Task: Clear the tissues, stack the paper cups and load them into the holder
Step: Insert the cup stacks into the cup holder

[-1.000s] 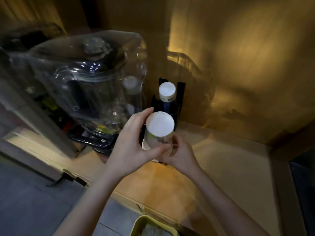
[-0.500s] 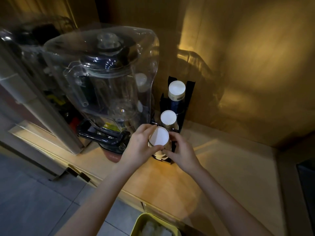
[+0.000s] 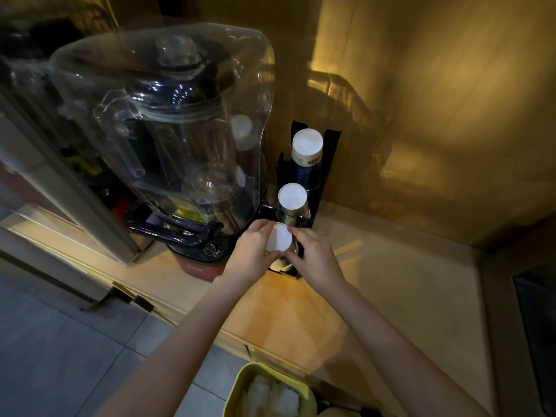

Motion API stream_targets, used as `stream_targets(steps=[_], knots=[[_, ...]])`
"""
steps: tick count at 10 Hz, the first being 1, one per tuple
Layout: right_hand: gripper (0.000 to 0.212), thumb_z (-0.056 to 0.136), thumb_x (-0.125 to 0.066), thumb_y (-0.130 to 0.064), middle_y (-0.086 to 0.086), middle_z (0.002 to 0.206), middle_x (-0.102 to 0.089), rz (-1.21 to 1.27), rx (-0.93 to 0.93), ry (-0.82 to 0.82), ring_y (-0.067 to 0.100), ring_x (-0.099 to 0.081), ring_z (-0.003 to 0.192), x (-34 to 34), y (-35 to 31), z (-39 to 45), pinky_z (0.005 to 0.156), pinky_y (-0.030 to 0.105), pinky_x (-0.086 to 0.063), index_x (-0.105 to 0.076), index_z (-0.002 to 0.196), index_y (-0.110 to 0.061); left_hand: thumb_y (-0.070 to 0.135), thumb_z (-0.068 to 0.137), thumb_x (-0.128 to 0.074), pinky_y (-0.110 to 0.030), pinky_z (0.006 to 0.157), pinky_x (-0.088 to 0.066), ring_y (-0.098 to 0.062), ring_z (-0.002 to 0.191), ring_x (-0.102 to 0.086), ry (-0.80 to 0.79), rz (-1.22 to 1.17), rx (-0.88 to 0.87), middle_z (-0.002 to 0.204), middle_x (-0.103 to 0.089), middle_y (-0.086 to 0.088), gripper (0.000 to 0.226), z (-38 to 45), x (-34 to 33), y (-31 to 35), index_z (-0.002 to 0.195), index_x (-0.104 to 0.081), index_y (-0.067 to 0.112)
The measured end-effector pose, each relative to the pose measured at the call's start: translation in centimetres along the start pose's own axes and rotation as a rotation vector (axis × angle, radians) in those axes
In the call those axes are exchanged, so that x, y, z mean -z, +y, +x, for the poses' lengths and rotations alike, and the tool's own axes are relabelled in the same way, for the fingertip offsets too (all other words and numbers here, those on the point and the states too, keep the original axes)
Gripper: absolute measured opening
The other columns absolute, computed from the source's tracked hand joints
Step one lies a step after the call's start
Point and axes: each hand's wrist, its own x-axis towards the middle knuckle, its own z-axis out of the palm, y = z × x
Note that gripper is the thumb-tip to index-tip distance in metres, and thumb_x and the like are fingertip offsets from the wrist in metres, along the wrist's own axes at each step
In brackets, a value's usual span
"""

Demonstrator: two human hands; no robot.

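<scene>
An upside-down stack of paper cups (image 3: 279,239) sits low in the front slot of the black cup holder (image 3: 329,152), its white base facing up. My left hand (image 3: 251,254) grips it from the left and my right hand (image 3: 314,255) from the right. Behind it, a second cup stack (image 3: 292,196) stands in the middle slot. A taller third stack (image 3: 307,145) fills the back slot. White tissues (image 3: 270,398) lie in the yellow bin (image 3: 240,383) at the bottom edge.
A large blender under a clear plastic cover (image 3: 168,121) stands just left of the holder, with its dark base (image 3: 177,233) close to my left hand. The wooden counter (image 3: 391,296) stretches right toward a wall. Grey floor tiles (image 3: 60,341) lie at lower left.
Both hands have lowered the cup stack into the holder's front slot. The middle stack, hidden behind it a second ago, now shows.
</scene>
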Motion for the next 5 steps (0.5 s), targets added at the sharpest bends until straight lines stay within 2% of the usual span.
stream_targets(steps=[2,3,4,5], knots=[[0.050,0.085,-0.063,-0.019,0.008,0.133,-0.053,-0.019,0.008,-0.021,0.023,-0.049,0.123,-0.4,-0.2,-0.1,0.098,0.029,-0.040,-0.047,0.131,-0.010,0.016,0.076,-0.072,-0.037,0.104,-0.041,-0.030,0.123,-0.050,-0.025,0.018,0.022,0.136,-0.049,-0.016,0.066,-0.5,-0.2,-0.6,0.133,-0.043,0.001],[0.046,0.083,-0.064,-0.015,0.010,0.125,-0.059,0.016,-0.027,-0.050,0.023,-0.055,0.114,0.4,-0.5,0.4,0.090,0.026,-0.043,-0.052,0.126,-0.009,0.015,0.074,-0.072,-0.032,0.095,-0.042,-0.030,0.116,-0.054,-0.046,0.053,0.024,0.128,-0.054,-0.017,0.056,-0.1,0.4,0.2,0.124,-0.052,0.000],[0.036,0.082,-0.062,-0.010,0.008,0.110,-0.066,0.208,-0.116,-0.029,0.017,-0.062,0.098,2.0,-0.6,0.8,0.080,0.017,-0.047,-0.058,0.118,-0.009,0.026,0.078,-0.068,-0.031,0.091,-0.044,-0.026,0.110,-0.056,-0.050,0.091,0.007,0.122,-0.058,-0.016,0.042,1.0,1.2,1.3,0.110,-0.061,0.001],[0.022,0.084,-0.062,-0.010,0.002,0.093,-0.067,0.462,-0.147,0.139,0.009,-0.063,0.084,6.0,-1.5,1.0,0.067,0.006,-0.049,-0.064,0.106,-0.011,0.036,0.086,-0.057,-0.028,0.073,-0.047,-0.022,0.090,-0.061,0.001,0.022,0.014,0.106,-0.065,-0.017,0.039,3.0,2.9,3.5,0.099,-0.065,0.000]])
